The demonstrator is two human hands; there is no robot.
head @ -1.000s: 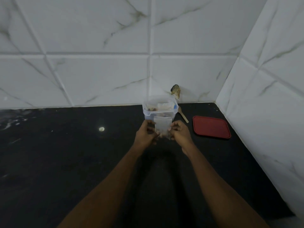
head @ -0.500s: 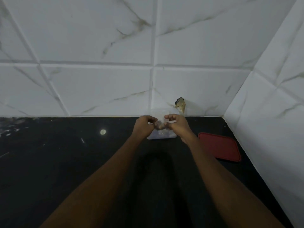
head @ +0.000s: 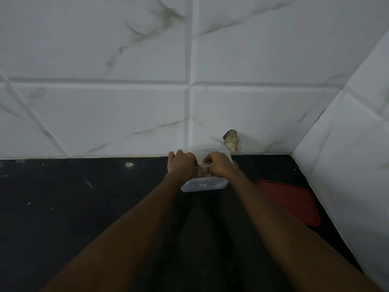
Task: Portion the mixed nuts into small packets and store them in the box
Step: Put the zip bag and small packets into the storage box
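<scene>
A: So, how does the box look?

B: The clear plastic box is a squarish, frosted tub with an open top. It stands upright on the black desk, close to the tiled wall. Its red lid lies flat on the desk to the right, apart from it.

A: And the packet?

B: The small packet shows only as a crinkled bit of clear film at the box's mouth. Something brownish shows faintly below it, too blurred to name for certain.

A: What is hidden?

B: Both hands cover most of the opening, so the inside is hard to read. Only the far rim shows just behind them.

A: And the grips?

B: The left grip and the right grip both have their fingers curled in, each pinching the packet from its own side. The packet sits between them, directly over the box.
</scene>
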